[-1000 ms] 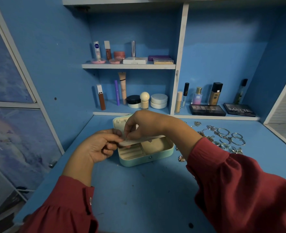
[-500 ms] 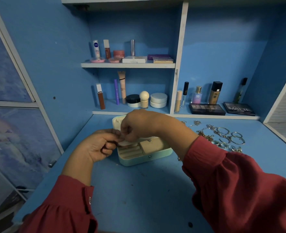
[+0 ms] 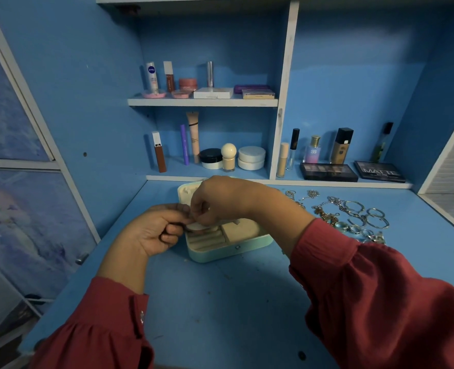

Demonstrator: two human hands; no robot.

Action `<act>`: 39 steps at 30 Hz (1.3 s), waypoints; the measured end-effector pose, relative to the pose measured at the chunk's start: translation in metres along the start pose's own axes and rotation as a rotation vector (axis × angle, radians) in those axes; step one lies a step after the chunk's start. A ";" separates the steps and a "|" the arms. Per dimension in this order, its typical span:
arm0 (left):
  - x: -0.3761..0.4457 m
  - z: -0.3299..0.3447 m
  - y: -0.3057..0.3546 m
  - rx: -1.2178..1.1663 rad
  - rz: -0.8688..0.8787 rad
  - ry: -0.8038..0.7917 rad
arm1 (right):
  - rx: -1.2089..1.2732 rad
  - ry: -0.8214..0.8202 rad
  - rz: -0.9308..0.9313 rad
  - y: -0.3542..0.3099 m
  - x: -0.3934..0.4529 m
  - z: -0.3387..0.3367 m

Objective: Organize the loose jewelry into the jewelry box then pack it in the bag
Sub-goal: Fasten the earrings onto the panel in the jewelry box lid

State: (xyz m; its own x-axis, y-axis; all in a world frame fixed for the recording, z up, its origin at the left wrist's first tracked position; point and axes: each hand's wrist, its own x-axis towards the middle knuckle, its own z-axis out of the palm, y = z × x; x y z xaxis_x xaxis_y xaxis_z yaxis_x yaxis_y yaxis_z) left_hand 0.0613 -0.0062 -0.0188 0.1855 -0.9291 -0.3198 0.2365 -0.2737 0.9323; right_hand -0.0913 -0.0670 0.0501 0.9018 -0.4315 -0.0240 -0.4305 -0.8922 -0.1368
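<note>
Cosmetics on shelves (image 3: 202, 102), 2 palettes (image 3: 328, 172) by blue desk (image 3: 220, 302).

1 jewelry box (image 3: 228, 251), open, table centre. 2 hands: left hand (image 3: 154, 230) at its 9 o'clock, right hand (image 3: 220, 201) at its 12. 1 heap of jewelry (image 3: 353, 217) at box's 3 o'clock, pieces too tangled to count. 2 eyeshadow palettes (image 3: 328, 172), 2 o'clock. 3 round jars (image 3: 251, 157), 12 o'clock, lower shelf. 1 deodorant can (image 3: 151, 77), 11 o'clock, upper shelf. 1 table (image 3: 220, 302)
</note>
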 end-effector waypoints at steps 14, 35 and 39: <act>-0.003 0.003 0.002 0.042 -0.004 0.016 | 0.238 0.009 0.030 0.012 0.000 0.003; -0.006 0.006 0.004 0.031 -0.024 0.006 | 0.159 0.025 -0.031 0.010 -0.003 0.004; -0.005 0.005 0.004 0.027 -0.028 0.015 | 0.190 0.056 -0.012 0.012 -0.006 0.005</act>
State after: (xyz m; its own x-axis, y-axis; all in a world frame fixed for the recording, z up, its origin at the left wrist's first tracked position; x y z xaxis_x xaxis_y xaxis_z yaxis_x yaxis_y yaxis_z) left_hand 0.0567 -0.0038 -0.0126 0.1932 -0.9174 -0.3480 0.2162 -0.3062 0.9271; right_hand -0.1012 -0.0743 0.0434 0.9012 -0.4322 0.0329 -0.3999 -0.8583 -0.3215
